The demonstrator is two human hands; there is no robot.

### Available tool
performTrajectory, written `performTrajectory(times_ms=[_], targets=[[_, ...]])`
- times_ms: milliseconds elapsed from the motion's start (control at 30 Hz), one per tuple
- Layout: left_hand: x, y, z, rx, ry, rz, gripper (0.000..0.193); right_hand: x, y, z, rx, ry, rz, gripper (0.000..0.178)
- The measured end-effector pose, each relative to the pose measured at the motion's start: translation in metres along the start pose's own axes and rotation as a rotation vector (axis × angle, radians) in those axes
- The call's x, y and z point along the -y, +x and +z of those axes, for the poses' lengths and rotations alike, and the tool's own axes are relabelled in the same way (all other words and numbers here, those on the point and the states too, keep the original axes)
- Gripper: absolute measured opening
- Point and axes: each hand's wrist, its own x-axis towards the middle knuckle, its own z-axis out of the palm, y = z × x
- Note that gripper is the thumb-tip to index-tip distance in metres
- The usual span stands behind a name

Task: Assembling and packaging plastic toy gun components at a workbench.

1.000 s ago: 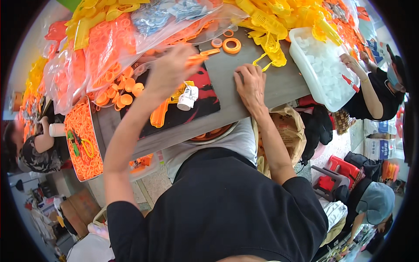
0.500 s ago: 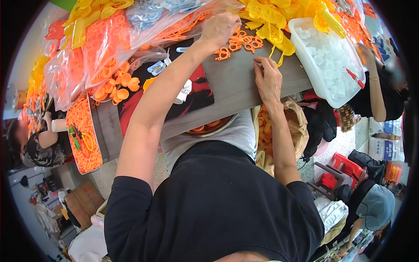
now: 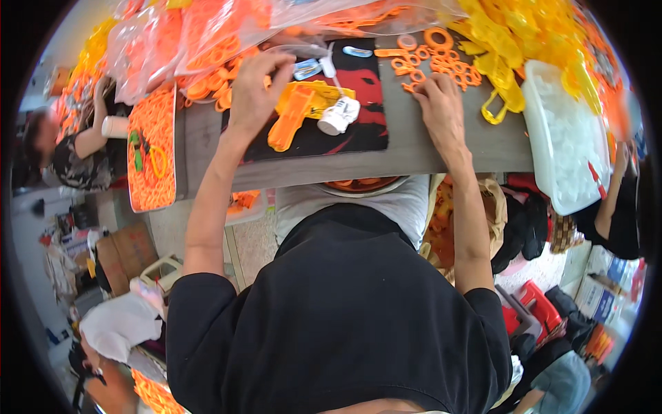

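My left hand [image 3: 254, 93] is raised at the left end of a black and red mat [image 3: 369, 131], its thumb and fingers apart, beside a heap of orange cup-shaped parts [image 3: 207, 86]. My right hand [image 3: 443, 110] is bent down at the near edge of a cluster of orange ringed pieces [image 3: 452, 65]. Its fingertips pinch the nearest small orange piece [image 3: 408, 87]. On the mat between my hands lie an orange elongated plastic part [image 3: 291, 117], a yellow plastic part [image 3: 324, 96], a white rounded part [image 3: 338, 115] and a blue and clear small piece [image 3: 307, 69].
Yellow plastic parts [image 3: 500, 76] pile up at the back right, next to a white tub [image 3: 562, 196] of translucent pieces. A tray [image 3: 153, 165] of orange rings stands at the left. Clear bags [image 3: 231, 31] line the back. Other people sit at both sides.
My left hand has moved from the orange ringed pieces leftward across the mat. My right hand has come to those pieces. The whole view has shifted, showing more of the mat.
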Motion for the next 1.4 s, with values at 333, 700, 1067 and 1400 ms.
performTrajectory(times_ms=[333, 700, 1067, 1400], targets=[[-0.055, -0.102, 0.022, -0.049, 0.215, -0.285, 0.054, 0.066, -0.042, 0.004, 0.097, 0.095, -0.065, 0.009], [-0.037, -0.087, 0.040, -0.102, 0.091, -0.137, 0.029, 0.142, -0.048, 0.005, -0.152, 0.031, -0.202, 0.032], [-0.034, -0.089, 0.041, -0.133, 0.075, -0.144, 0.026, 0.157, -0.042, 0.052, -0.143, -0.250, -0.312, 0.029], [-0.019, -0.075, 0.038, -0.019, -0.172, -0.306, 0.034, 0.149, -0.036, 0.044, 0.033, -0.351, -0.542, 0.038]])
